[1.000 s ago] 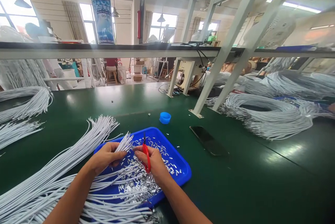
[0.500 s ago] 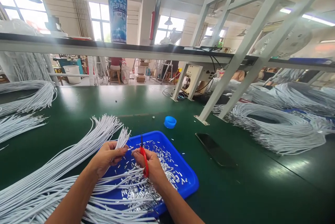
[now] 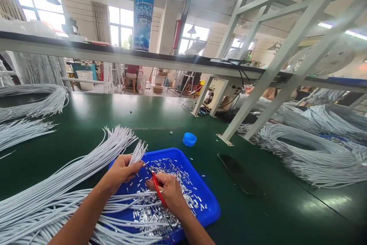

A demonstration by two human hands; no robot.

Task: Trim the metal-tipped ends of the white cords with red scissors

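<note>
My left hand [image 3: 122, 171] is closed around a small bunch of white wires [image 3: 138, 151], whose cut ends fan out above the fingers. In my right hand [image 3: 168, 188] are red-handled scissors [image 3: 159, 189], with their thin dark tip pointing up-left at the left thumb and the wire ends. Both hands are over a blue tray [image 3: 205, 199] scattered with many small shiny metal pieces [image 3: 155, 214]. More white wires [image 3: 94, 157] lie in a long bundle left of the tray, and loose wire ends [image 3: 129, 208] reach over its near side, under my wrists.
A blue cap [image 3: 189, 139] sits beyond the tray, and a dark phone [image 3: 241, 174] lies to its right. Coiled white wires [image 3: 309, 153] lie at far right, others [image 3: 43, 101] at left. Metal shelf legs [image 3: 246, 103] stand on the green table; a blue spray can [image 3: 143, 15] is on the shelf.
The scissors have swung from nearly upright to a leftward slant, their tip now near the left thumb. My right hand has turned and lowered slightly. The view has shifted a little.
</note>
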